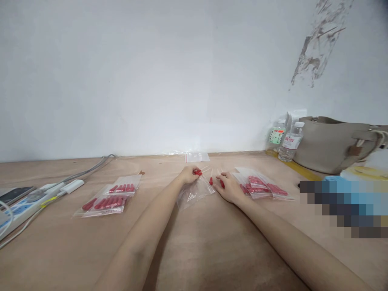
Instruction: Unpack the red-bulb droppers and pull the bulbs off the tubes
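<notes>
Red-ended pieces (211, 181): one is lying loose on the wooden tabletop (182, 258) between the left hand (191, 174) and the right hand (228, 188), its thin clear stem pointing toward the white wall (151, 81).
Left hand: thumb and fingers are clamping on red ends, whose clear stems are pointing out to the right.
Clear bag (194, 197): it is spreading below the left hand; whether that hand is also gripping it, one cannot tell.
Right hand: fingers are curving over another red-ended piece, slightly apart; whether they are gripping or merely touching it, one cannot tell.
Left packets (109, 203): they are overlapping, with red ends showing through the plastic.
Right packets (257, 188): they are lying in an overlapping pile just beside the right hand.
White packet (197, 157): it is lying near the wall, beyond the hands.
Power strip (13, 213): it is resting at far left, beside a phone (18, 195).
Bottles (291, 142): two are standing upright beside a grey handbag (327, 145).
</notes>
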`<move>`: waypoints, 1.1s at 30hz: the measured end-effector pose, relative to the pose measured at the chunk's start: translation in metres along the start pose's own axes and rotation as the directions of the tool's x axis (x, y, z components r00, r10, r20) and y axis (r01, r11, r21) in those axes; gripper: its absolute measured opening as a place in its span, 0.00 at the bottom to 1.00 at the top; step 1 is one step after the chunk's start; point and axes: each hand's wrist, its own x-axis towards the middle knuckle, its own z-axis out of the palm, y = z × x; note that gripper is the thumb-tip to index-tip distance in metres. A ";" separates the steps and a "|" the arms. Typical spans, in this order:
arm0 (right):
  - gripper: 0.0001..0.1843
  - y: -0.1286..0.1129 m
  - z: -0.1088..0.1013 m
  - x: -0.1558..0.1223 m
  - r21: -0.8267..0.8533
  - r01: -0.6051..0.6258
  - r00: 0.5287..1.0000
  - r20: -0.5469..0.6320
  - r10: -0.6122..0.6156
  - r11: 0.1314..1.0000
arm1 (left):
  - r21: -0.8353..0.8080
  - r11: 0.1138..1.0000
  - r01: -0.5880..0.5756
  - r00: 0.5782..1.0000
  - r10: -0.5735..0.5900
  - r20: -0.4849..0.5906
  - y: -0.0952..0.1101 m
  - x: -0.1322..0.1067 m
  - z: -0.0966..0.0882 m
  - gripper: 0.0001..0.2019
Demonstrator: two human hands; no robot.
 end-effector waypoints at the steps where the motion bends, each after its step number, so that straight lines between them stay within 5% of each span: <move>1: 0.16 0.000 0.000 -0.001 0.004 0.008 1.000 0.001 -0.008 1.000 | -0.017 1.000 0.000 1.000 0.000 0.013 0.005 0.000 0.003 0.13; 7: 0.10 0.001 0.000 -0.002 0.060 0.061 0.997 -0.051 -0.057 0.996 | -0.083 0.996 0.027 0.998 -0.022 0.056 0.025 -0.010 0.018 0.12; 13: 0.16 0.001 0.000 0.000 0.098 0.081 0.996 -0.057 -0.075 0.992 | -0.103 0.992 0.066 0.997 -0.063 0.032 0.031 -0.025 0.026 0.13; 21: 0.15 -0.004 -0.002 0.000 0.127 0.086 0.996 -0.041 -0.082 0.988 | -0.100 0.988 0.113 0.980 -0.128 -0.154 0.025 -0.019 0.024 0.14; 33: 0.20 -0.002 0.002 -0.006 0.142 0.055 0.998 0.004 -0.056 0.988 | -0.197 0.973 0.122 0.991 -0.130 -0.030 0.040 -0.014 0.045 0.15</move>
